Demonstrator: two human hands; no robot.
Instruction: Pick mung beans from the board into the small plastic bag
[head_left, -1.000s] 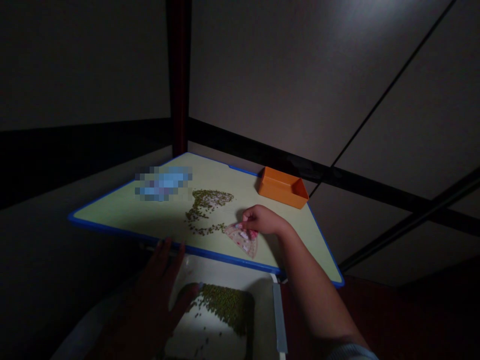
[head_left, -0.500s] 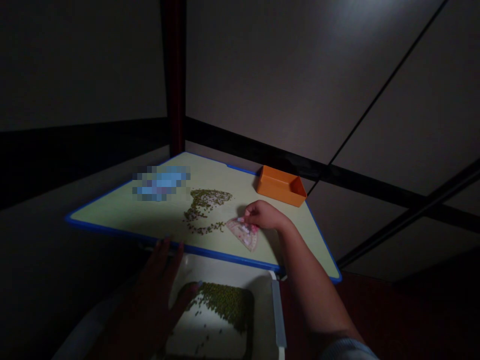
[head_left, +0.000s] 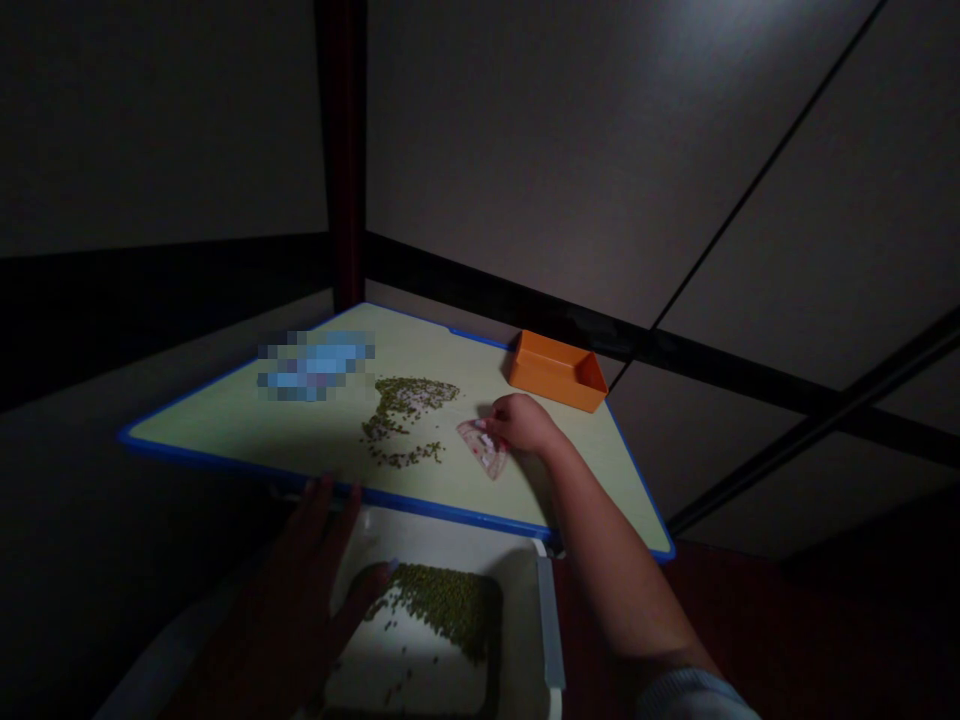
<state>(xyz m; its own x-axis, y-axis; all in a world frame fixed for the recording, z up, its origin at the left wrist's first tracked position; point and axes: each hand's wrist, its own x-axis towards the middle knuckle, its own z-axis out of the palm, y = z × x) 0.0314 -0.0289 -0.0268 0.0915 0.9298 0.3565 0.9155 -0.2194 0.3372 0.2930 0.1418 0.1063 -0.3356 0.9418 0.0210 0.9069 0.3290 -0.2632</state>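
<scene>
Right hand [head_left: 499, 422] is closed on a pinkish protractor [head_left: 486, 456] mid-frame, markings unreadable. Green grains [head_left: 394, 400] are scattered just left. Lower centre, a bin [head_left: 519, 590] is partly hidden by the outspread left hand [head_left: 300, 570]. Right of centre, an orange tray [head_left: 551, 383] is seen; left, a pixelated blue item [head_left: 322, 363].

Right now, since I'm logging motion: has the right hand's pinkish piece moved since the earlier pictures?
Yes: the pinkish piece has moved farther from the near blue table edge, toward the orange tray.

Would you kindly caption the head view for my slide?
Right hand holding a protractor at a table strewn with green grains.
</scene>
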